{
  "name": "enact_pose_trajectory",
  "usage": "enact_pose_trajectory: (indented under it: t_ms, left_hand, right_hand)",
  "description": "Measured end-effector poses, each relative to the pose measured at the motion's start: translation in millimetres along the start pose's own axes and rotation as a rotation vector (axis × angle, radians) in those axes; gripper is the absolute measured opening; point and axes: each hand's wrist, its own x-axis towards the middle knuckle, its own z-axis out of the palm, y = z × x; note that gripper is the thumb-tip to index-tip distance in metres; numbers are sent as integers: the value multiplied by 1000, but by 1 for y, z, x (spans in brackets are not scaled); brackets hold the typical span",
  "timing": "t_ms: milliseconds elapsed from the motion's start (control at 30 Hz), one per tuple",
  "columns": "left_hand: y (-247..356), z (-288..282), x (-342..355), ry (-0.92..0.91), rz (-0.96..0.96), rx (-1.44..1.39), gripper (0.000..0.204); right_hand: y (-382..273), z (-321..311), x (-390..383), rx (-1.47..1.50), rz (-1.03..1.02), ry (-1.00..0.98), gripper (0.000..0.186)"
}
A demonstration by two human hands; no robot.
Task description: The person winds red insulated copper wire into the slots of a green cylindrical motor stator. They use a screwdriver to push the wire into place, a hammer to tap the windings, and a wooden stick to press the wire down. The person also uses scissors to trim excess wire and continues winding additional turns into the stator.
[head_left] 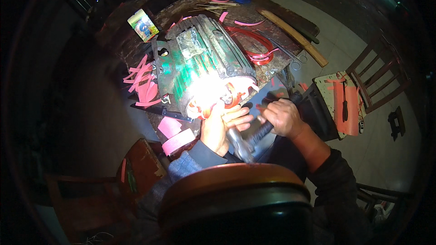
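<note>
A worn green finned motor housing [209, 52] lies on a wooden table [168, 11], with red wire coils [237, 90] at its brightly lit near end, where glare hides detail. My left hand [220, 127] is at that end, fingers extended and apart, thumb against the windings. My right hand [284, 118] grips the dark wrapped handle of a hammer, whose metal head [240, 145] hangs just beside and below my left hand.
Pink strips [141, 79], a knife [177, 114], pink tape [179, 140], red wire [261, 41], scissors [295, 61] and a wooden slat [295, 36] surround the motor. At right stands a chair [372, 77] beside a surface with an orange sheet [345, 109]. Another chair [77, 186] is lower left.
</note>
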Motion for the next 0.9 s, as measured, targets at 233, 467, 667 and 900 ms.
enact_pose_trajectory:
  t_ms: [233, 467, 667, 900]
  left_hand:
    - [-3, 1, 2, 27, 13, -14, 73]
    - [0, 3, 2, 18, 22, -57, 75]
    - [2, -20, -40, 85, 322, 961, 37]
    - [22, -36, -40, 48, 859, 1669, 70]
  right_hand:
    - [4, 6, 0, 12, 25, -2, 19]
    - [2, 12, 6, -14, 92, 8, 20]
    - [5, -2, -9, -4, 5, 9, 16]
    - [9, 8, -1, 52, -33, 24, 18]
